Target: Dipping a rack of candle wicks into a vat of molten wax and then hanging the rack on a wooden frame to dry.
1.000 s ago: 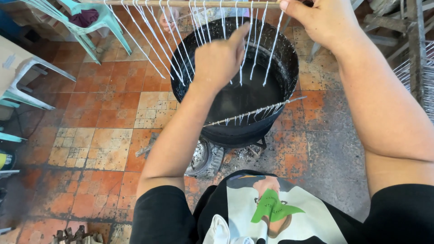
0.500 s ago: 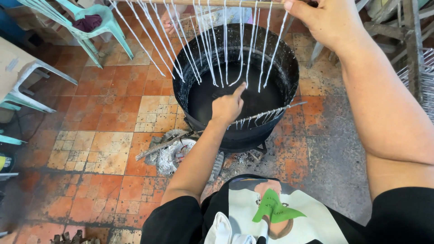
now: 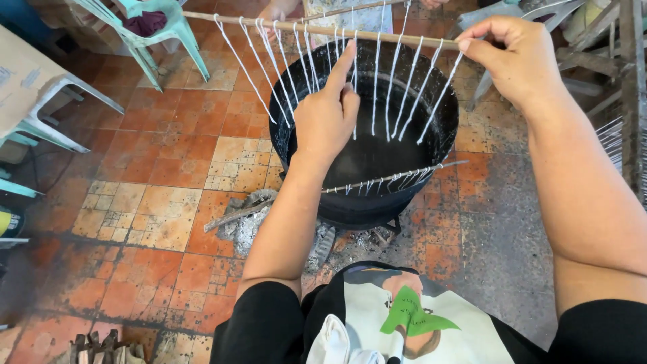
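Strings hang from a stick running ten to three o'clock; right hand pinches its end, left hand, forefinger out, touches middle strings.

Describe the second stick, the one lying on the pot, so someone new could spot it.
Find the big black pot on the orange tiled floor. A thin stick lies across its near rim, hung with short white strings. Unlike the longer stick held up by the right hand, no hand touches it.

wooden stick: horizontal, upper frame | white wicks: hanging in a row over black pot, upper centre
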